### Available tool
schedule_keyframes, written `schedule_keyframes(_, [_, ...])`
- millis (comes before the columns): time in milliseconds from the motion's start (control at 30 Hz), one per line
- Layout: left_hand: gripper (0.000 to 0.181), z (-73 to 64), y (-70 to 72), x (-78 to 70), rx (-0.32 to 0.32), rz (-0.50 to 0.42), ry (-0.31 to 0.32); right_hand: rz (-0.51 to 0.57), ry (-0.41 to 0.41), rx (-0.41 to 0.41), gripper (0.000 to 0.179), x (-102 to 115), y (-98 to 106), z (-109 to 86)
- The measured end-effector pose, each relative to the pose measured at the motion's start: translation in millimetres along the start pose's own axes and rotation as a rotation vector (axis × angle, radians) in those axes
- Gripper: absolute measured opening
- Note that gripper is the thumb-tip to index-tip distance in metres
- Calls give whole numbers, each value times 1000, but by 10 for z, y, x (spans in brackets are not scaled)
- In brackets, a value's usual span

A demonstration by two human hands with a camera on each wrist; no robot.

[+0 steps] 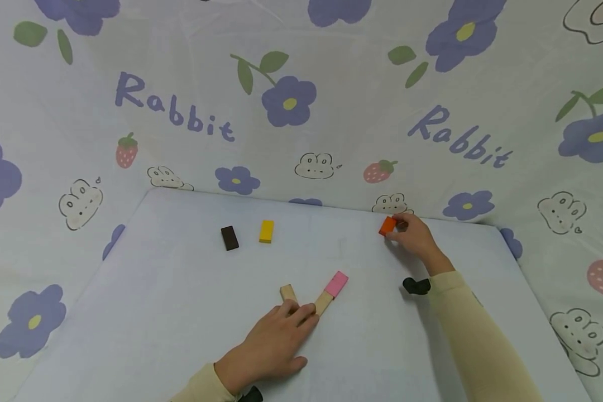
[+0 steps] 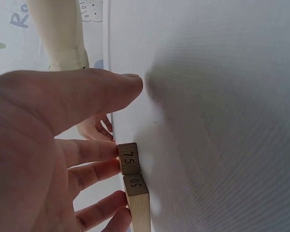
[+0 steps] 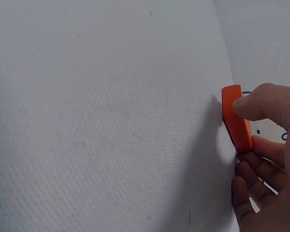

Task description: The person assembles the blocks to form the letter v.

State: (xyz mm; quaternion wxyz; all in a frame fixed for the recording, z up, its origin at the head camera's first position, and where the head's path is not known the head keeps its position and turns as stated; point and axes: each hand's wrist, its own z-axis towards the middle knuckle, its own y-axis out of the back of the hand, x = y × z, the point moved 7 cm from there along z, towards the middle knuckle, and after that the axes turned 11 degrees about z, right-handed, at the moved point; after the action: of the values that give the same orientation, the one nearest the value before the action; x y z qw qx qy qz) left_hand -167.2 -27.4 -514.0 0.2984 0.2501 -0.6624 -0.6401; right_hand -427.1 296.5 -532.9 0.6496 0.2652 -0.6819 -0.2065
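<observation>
My right hand [image 1: 416, 240] pinches an orange block [image 1: 387, 226] between thumb and fingers near the table's far edge. In the right wrist view the thumb presses on the end of that block [image 3: 238, 128], low over the white surface. At the middle front, the fingertips of my left hand [image 1: 278, 341] touch two plain wooden blocks that meet in a V, a left one [image 1: 288, 292] and a right one [image 1: 324, 302]. Dark numbers mark their near ends in the left wrist view. A pink block [image 1: 336, 285] continues the right arm of the V.
A dark brown block [image 1: 229, 238] and a yellow block [image 1: 266, 231] lie toward the back left of the white table [image 1: 156, 312]. Behind stands a cloth backdrop [image 1: 341, 111] printed with flowers and rabbits. Dark straps show at both wrists.
</observation>
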Motion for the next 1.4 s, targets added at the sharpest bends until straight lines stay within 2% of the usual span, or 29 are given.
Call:
schedule_keyframes(767, [72, 18, -22, -38, 45, 0, 5, 34, 6, -15, 64, -25, 6, -110])
schedule_keyframes(1100, [71, 21, 22, -53, 26, 7, 12, 59, -4, -27, 64, -18, 2, -159])
schedule_keyframes(1400, [73, 8, 45, -73, 48, -7, 25, 65, -17, -19, 63, -17, -33, -179])
